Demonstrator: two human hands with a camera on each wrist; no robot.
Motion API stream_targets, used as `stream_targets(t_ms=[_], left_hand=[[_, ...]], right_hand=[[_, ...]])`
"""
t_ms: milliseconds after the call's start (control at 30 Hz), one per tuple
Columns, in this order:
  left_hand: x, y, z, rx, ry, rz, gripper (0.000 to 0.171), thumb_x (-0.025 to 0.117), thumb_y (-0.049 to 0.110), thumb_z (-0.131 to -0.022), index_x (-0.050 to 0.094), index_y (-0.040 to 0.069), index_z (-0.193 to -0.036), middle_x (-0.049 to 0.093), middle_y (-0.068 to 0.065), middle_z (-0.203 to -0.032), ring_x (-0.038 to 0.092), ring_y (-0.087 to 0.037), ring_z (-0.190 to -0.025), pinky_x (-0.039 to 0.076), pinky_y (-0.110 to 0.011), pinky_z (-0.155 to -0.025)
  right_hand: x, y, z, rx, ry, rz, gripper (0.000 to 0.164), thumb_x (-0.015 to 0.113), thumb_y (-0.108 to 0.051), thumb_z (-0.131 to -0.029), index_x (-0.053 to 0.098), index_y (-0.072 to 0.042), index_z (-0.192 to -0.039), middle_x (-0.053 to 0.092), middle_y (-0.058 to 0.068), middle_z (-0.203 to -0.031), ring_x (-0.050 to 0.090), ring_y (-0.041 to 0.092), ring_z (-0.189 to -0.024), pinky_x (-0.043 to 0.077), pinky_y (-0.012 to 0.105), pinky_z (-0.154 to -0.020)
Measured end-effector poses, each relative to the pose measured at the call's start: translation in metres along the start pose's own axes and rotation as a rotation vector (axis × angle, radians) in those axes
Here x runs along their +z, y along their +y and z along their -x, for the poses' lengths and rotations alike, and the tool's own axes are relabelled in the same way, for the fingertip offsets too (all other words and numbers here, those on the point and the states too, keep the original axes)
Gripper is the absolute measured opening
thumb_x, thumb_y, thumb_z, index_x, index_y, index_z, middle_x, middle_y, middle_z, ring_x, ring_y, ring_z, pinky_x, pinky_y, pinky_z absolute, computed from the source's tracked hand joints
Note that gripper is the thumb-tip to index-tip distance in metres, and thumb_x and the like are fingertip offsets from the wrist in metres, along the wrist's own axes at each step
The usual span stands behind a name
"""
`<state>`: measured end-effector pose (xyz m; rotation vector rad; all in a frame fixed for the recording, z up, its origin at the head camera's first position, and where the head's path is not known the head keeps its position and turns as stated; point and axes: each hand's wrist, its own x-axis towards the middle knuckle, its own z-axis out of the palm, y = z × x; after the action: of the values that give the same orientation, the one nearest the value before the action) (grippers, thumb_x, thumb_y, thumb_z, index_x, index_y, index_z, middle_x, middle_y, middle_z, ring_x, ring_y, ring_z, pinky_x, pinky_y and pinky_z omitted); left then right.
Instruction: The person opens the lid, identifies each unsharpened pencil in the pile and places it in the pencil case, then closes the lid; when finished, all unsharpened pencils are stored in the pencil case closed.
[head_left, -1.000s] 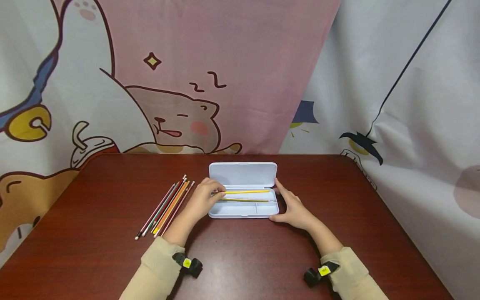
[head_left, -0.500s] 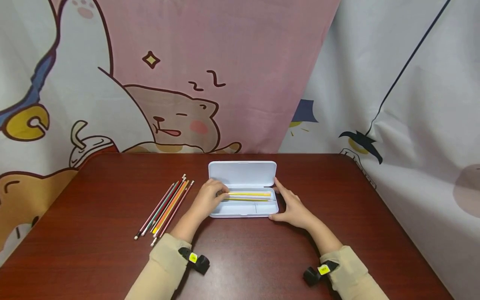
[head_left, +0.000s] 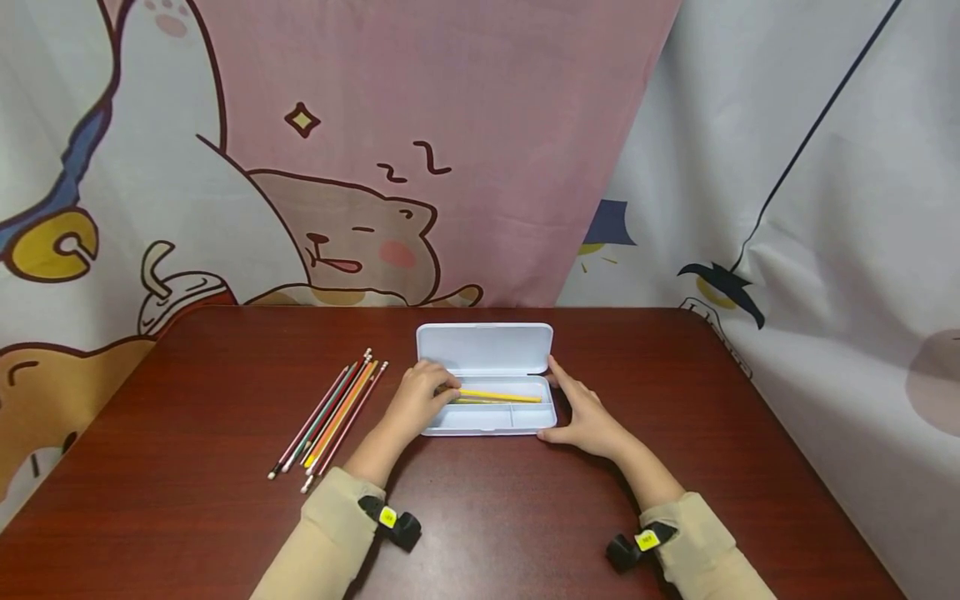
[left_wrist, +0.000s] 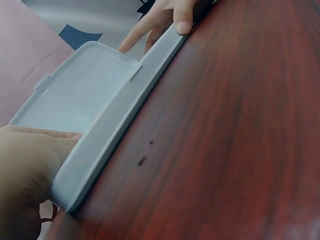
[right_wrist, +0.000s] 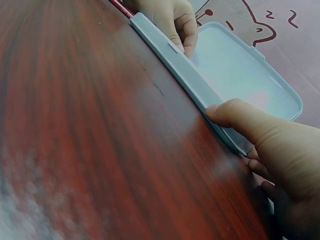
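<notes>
A white pencil case (head_left: 483, 432) lies on the table with its lid (head_left: 484, 348) raised at the back. My left hand (head_left: 417, 402) reaches into its left side and pinches a yellow pencil (head_left: 504, 397) lying lengthwise in the rear compartment. Part of a second pencil shows beside it; the fingers hide their left ends. At the right end, my right hand (head_left: 588, 422) grips the case, thumb (right_wrist: 232, 114) against the front wall and fingers behind. In the left wrist view, the case's front wall (left_wrist: 120, 117) hides the pencils inside.
Several pencils (head_left: 339, 415) in mixed colours lie in a slanted bundle on the brown table (head_left: 495, 517), left of the case. The front compartment (head_left: 465, 419) has a divider. A printed curtain (head_left: 517, 167) hangs behind the table.
My left hand has moved slightly right and lowered the yellow pencil toward the front of the rear compartment, over the other pencil. The right hand has stayed on the case.
</notes>
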<state>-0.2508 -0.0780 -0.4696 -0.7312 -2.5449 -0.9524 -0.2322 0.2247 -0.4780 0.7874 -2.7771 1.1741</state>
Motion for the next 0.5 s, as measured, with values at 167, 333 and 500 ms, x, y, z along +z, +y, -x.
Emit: stream_targets(t_ms=[167,333,500], left_hand=[[-0.002,0.0,0.002,0.024,0.026,0.013,0.01,0.077,0.008,-0.078,0.073,0.006,-0.087,0.066,-0.003,-0.086,0.055,-0.024,-0.09,0.041,-0.043,-0.083],[-0.009,0.004,0.009,0.03,0.09,0.048,0.016,0.079,0.005,-0.076,0.073,0.003,-0.09,0.066,-0.003,-0.085,0.055,-0.023,-0.086,0.043,-0.04,-0.079],[-0.021,0.007,0.019,0.026,0.139,0.058,0.019,0.08,0.005,-0.075,0.073,0.002,-0.093,0.064,-0.002,-0.08,0.052,-0.021,-0.077,0.042,-0.035,-0.067]], right_hand=[[0.001,0.001,0.0,-0.006,0.008,-0.004,0.116,0.087,-0.024,-0.068,0.011,-0.018,-0.155,0.047,0.01,-0.138,0.039,0.031,-0.125,0.019,0.056,-0.099],[0.0,0.001,0.0,0.007,0.007,-0.002,0.117,0.087,-0.024,-0.067,0.01,-0.019,-0.155,0.046,0.009,-0.138,0.039,0.03,-0.124,0.019,0.055,-0.1],[0.0,-0.001,0.0,0.015,-0.001,0.003,0.116,0.087,-0.026,-0.068,0.01,-0.019,-0.155,0.047,0.009,-0.138,0.039,0.03,-0.125,0.019,0.054,-0.1]])
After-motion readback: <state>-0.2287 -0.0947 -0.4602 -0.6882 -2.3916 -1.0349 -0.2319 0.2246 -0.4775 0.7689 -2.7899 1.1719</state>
